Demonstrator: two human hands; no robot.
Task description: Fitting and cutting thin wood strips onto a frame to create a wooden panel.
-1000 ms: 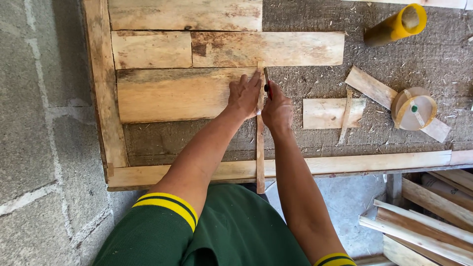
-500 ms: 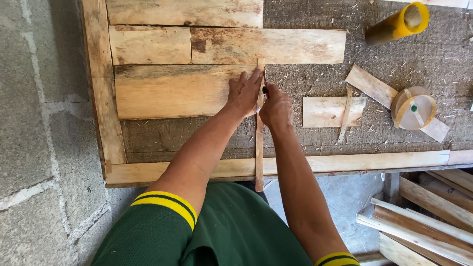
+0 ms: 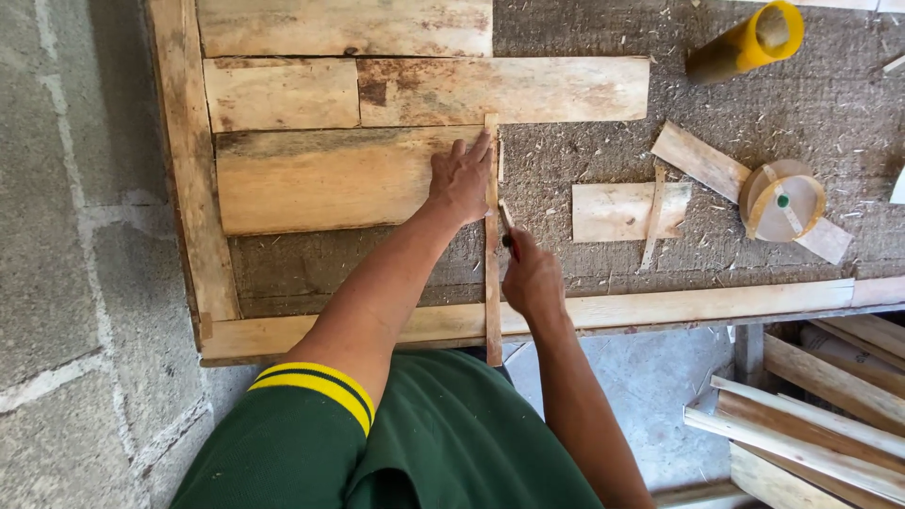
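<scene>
My left hand presses flat on a thin wooden strip laid upright across a wide plank, fingers spread over both. My right hand grips a red pencil with its tip against the strip's right edge, just below the plank's end. The strip runs from the upper boards down past the front rail of the bench. Above the plank lie two more boards side by side.
A wooden frame rail borders the left side. A short board, a slanted offcut and a round tape roll lie to the right; a yellow cylinder sits at top right. Stacked planks lie below right.
My right hand has slid down along the strip's right edge toward me, and the pencil now shows. My left hand still presses the strip.
</scene>
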